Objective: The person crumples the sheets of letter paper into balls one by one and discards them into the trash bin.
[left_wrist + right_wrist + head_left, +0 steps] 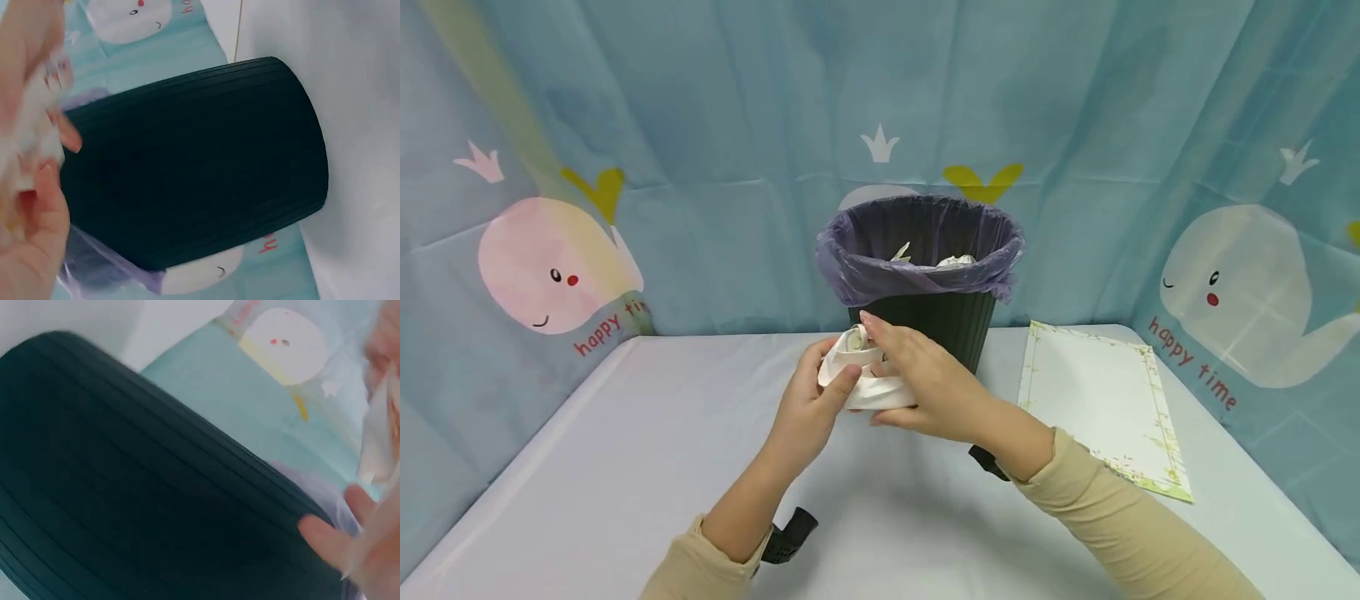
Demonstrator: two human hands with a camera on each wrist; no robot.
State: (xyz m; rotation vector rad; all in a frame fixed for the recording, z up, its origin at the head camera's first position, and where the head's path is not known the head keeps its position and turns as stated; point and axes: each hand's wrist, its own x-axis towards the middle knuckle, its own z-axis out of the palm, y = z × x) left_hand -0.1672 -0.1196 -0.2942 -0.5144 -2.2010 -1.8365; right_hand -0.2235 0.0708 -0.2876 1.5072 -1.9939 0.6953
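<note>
A crumpled piece of white paper (880, 393) is held between both hands in front of the bin, above the table. My left hand (801, 408) grips its left side, with the thumb across the near face. My right hand (940, 385) holds the other side, fingers laid over the top and thumb below. In the left wrist view the folded paper (39, 128) shows blurred between the fingers. A creased flap of the paper (378, 437) shows at the right edge of the right wrist view.
Behind the hands stands a dark ribbed bin (958, 333) with a purple liner (880, 279); crumpled paper (957, 261) lies inside. A sheet with a floral border (1090, 392) lies on the white table (662, 433) at right. A blue printed curtain (737, 100) surrounds the table.
</note>
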